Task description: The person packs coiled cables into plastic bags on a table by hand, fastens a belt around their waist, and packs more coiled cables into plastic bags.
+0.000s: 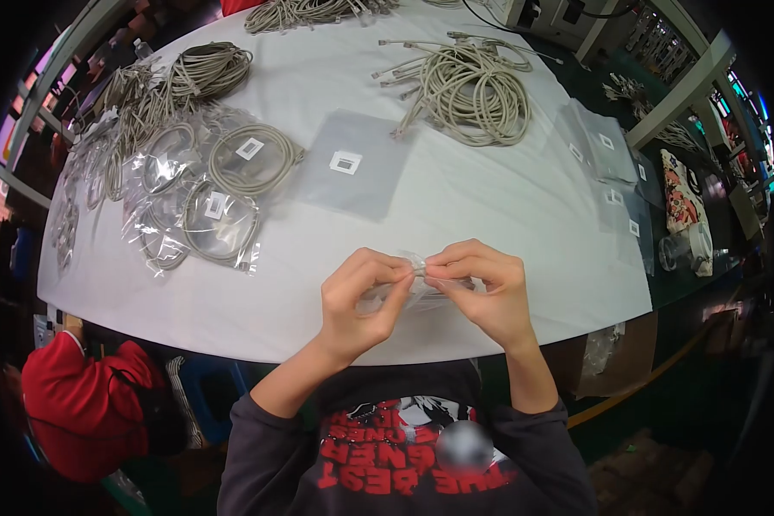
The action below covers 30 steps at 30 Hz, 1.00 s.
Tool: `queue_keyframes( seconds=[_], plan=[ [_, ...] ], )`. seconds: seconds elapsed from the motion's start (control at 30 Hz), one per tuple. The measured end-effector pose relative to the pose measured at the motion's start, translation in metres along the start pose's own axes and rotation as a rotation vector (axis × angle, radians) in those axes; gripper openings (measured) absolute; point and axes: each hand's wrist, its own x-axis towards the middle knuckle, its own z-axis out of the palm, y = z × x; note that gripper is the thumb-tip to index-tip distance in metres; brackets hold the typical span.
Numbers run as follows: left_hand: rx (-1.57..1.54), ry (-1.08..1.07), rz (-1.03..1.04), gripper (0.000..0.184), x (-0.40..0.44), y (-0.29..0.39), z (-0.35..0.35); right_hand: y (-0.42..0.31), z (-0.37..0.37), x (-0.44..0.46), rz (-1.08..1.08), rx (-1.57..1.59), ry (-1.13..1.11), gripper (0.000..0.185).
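Observation:
Close to the table's front edge, my left hand (357, 301) and my right hand (490, 291) meet fingertip to fingertip. Both pinch a small crumpled clear plastic bag (417, 292) between thumb and fingers. What the bag contains, if anything, is hidden by my fingers and by glare. Beyond my hands lies a stack of flat clear bags (357, 185) with a white label on top. To the left, coiled grey cables in clear labelled bags (224, 219) lie partly over one another.
A loose pile of grey network cables (482, 95) lies at the back right, and bundled cables (206, 73) at the back left. More labelled flat bags (606, 142) lie along the right edge of the white table (318, 258). A person in red (95, 404) is at the lower left.

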Motion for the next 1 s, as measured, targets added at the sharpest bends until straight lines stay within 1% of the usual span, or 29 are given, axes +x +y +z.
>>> queue_keyframes(
  seconds=[0.03,0.13,0.17,0.27,0.3,0.4,0.43,0.53,0.57,0.67,0.7,0.8,0.87,0.93,1.0],
  plan=[
    [0.001,-0.002,0.002,0.007,0.000,-0.002,0.000,0.000,0.003,0.000,-0.002,0.000,0.003,0.018],
    [0.203,0.021,0.143,0.002,0.004,-0.006,0.002,0.004,0.014,0.003,-0.234,-0.289,0.108,0.015],
    [0.204,0.025,0.158,0.002,0.006,-0.005,0.000,0.005,0.012,0.003,-0.249,-0.293,0.113,0.015],
    [-0.281,0.234,-0.185,0.005,0.006,-0.002,-0.010,0.010,0.002,0.003,0.276,0.490,0.326,0.012],
    [-0.282,0.234,-0.181,0.005,0.003,-0.002,-0.009,0.010,0.003,0.002,0.271,0.488,0.326,0.012],
    [-0.432,0.242,-0.329,0.008,-0.006,-0.013,-0.004,0.008,0.013,-0.002,0.292,0.440,0.394,0.012],
    [-0.434,0.242,-0.323,0.008,-0.007,-0.015,-0.002,0.009,0.012,-0.003,0.287,0.438,0.395,0.012],
    [-0.428,0.212,-0.254,0.007,-0.012,-0.018,0.001,0.016,0.007,-0.006,0.318,0.408,0.257,0.011],
    [-0.427,0.213,-0.253,0.007,-0.013,-0.017,0.000,0.014,0.007,-0.006,0.316,0.409,0.256,0.011],
    [-0.416,0.162,-0.230,0.005,-0.011,-0.013,0.000,0.006,0.004,0.001,0.205,0.370,0.149,0.010],
    [-0.416,0.162,-0.227,0.005,-0.010,-0.012,0.000,0.004,0.003,0.003,0.203,0.370,0.150,0.010],
    [-0.396,0.164,-0.191,0.003,-0.010,-0.011,0.000,0.000,0.002,0.006,0.258,0.348,0.114,0.009],
    [-0.409,0.155,-0.196,0.001,-0.011,-0.011,-0.001,-0.001,0.001,0.008,0.256,0.331,0.089,0.010],
    [-0.436,0.137,-0.201,0.005,-0.012,-0.012,-0.004,-0.002,0.000,0.009,0.248,0.294,0.041,0.011],
    [-0.419,0.104,-0.195,0.004,-0.012,-0.011,-0.006,-0.007,-0.005,0.010,0.286,0.276,-0.001,0.012]
  ],
)
